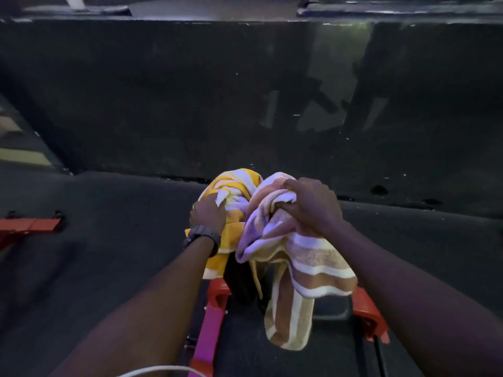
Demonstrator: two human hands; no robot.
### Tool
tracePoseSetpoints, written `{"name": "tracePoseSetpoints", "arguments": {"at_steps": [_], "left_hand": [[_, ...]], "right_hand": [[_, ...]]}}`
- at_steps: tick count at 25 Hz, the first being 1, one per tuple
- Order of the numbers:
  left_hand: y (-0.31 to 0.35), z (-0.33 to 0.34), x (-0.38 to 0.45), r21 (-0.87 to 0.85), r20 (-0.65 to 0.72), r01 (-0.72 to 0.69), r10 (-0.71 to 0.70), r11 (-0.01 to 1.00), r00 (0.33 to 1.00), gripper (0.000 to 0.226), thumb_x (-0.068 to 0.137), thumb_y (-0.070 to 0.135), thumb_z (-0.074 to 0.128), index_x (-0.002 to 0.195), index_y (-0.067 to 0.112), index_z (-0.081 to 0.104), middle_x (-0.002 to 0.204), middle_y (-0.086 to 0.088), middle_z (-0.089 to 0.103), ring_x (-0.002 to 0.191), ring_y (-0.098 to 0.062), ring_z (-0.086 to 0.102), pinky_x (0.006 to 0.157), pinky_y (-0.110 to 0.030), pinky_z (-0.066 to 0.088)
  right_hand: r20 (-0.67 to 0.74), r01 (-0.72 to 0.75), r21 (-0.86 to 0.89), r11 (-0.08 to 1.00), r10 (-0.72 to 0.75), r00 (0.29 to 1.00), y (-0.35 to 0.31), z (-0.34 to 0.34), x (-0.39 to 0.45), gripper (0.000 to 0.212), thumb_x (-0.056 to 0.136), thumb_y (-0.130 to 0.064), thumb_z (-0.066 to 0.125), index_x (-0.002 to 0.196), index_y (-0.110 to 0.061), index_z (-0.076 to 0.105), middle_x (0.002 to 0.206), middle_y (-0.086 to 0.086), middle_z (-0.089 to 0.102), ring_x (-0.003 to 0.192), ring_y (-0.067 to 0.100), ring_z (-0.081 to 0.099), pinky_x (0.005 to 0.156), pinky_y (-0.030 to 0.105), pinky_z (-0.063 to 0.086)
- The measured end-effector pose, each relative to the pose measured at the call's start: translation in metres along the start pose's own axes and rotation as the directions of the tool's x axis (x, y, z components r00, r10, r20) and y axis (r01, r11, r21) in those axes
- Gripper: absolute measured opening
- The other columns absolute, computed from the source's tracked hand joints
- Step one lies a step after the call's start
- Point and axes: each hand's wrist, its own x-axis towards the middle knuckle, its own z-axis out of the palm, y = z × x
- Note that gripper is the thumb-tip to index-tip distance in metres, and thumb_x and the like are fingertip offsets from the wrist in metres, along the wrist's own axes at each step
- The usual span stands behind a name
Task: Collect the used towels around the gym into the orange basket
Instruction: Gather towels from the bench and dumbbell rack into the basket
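Now, in the head view, your left hand grips the yellow striped towel and your right hand clutches the tan striped towel above red equipment. Gather the dangling tail before carrying both. The orange basket isn't in view; dim light hides details.

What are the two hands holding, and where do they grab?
The left hand grips the yellow striped towel at its bunched middle; the right hand grips the tan striped towel near its bunched top.

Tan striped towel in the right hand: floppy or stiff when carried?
Likely floppy: the tan striped towel bunches under the right hand and its free end hangs limp. Probably light, since one hand holds it. The dangling end may snag on the red frame.
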Motion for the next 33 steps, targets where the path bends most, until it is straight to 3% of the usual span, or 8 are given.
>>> {"name": "tracePoseSetpoints", "arguments": {"at_steps": [2,6,11,16,22,26,29,33], "left_hand": [[-0.010,-0.023,0.002,-0.028,-0.078,-0.020,0.018,0.999,0.997,0.023,0.094,0.026,0.054,0.110,0.024,0.069,0.114,-0.015,0.070,0.106,-0.044,0.062,0.078,-0.039,0.045],[-0.036,-0.121,-0.001,-0.115,-0.350,-0.077,0.032,0.990,0.936,0.026,0.093,0.029,0.057,0.112,0.023,0.073,0.110,-0.013,0.074,0.104,-0.042,0.065,0.080,-0.040,0.048],[-0.115,-0.287,-0.068,-0.151,-0.663,-0.143,0.007,0.978,0.749,0.023,0.089,0.028,0.061,0.094,0.011,0.076,0.093,-0.018,0.076,0.089,-0.039,0.068,0.065,-0.031,0.028],[-0.218,-0.433,-0.226,-0.195,-0.884,-0.048,-0.155,0.980,0.442,0.037,0.079,0.031,0.057,0.107,0.017,0.077,0.101,-0.012,0.077,0.092,-0.030,0.070,0.065,-0.025,0.033],[-0.294,-0.534,-0.457,-0.195,-0.976,0.188,-0.209,0.963,0.058,0.029,0.082,0.025,0.056,0.103,0.018,0.075,0.095,-0.010,0.076,0.086,-0.033,0.067,0.064,-0.027,0.033],[-0.324,-0.561,-0.596,-0.270,-0.961,0.340,-0.230,0.901,-0.154,0.039,0.076,0.033,0.057,0.109,0.025,0.075,0.102,-0.008,0.076,0.093,-0.030,0.067,0.071,-0.027,0.040],[-0.358,-0.576,-0.697,-0.388,-0.910,0.499,-0.234,0.775,-0.343,0.029,0.084,0.029,0.064,0.111,0.028,0.075,0.105,-0.009,0.075,0.100,-0.035,0.066,0.071,-0.028,0.038],[-0.387,-0.575,-0.822,-0.477,-0.858,0.618,-0.177,0.624,-0.483,0.024,0.084,0.029,0.064,0.105,0.026,0.075,0.101,-0.010,0.075,0.095,-0.037,0.066,0.069,-0.029,0.037]], "right_hand": [[-0.021,0.021,0.102,0.995,-0.019,1.000,-0.012,-0.013,0.017,0.035,0.081,-0.053,0.066,0.114,-0.042,0.067,0.098,-0.004,0.071,0.094,0.026,0.067,0.071,0.035,0.050],[-0.110,0.152,0.369,0.917,-0.120,0.987,-0.080,-0.061,0.050,0.013,0.069,-0.059,0.065,0.074,-0.048,0.063,0.077,-0.016,0.069,0.078,0.010,0.066,0.067,0.031,0.050],[-0.284,0.446,0.498,0.744,-0.347,0.894,-0.224,-0.120,0.067,0.031,0.070,-0.054,0.071,0.088,-0.029,0.073,0.078,-0.012,0.072,0.078,0.011,0.067,0.074,0.041,0.055],[-0.392,0.643,0.583,0.497,-0.520,0.758,-0.403,-0.150,0.002,0.037,0.070,-0.054,0.077,0.096,-0.028,0.076,0.089,-0.007,0.076,0.086,0.017,0.070,0.080,0.042,0.055],[-0.414,0.682,0.685,0.256,-0.633,0.654,-0.583,-0.170,-0.160,0.033,0.073,-0.052,0.077,0.098,-0.030,0.074,0.087,-0.004,0.076,0.084,0.019,0.069,0.073,0.034,0.052],[-0.456,0.721,0.689,0.075,-0.728,0.511,-0.675,-0.187,-0.286,0.040,0.072,-0.055,0.074,0.106,-0.034,0.072,0.096,0.000,0.077,0.089,0.025,0.071,0.071,0.033,0.051],[-0.454,0.706,0.706,-0.059,-0.803,0.386,-0.741,-0.190,-0.376,0.034,0.074,-0.053,0.073,0.105,-0.039,0.071,0.095,-0.002,0.076,0.086,0.023,0.071,0.071,0.032,0.054],[-0.434,0.632,0.734,-0.247,-0.887,0.156,-0.822,-0.181,-0.492,0.037,0.076,-0.057,0.069,0.108,-0.038,0.069,0.091,-0.006,0.074,0.081,0.022,0.070,0.073,0.040,0.059]]}}
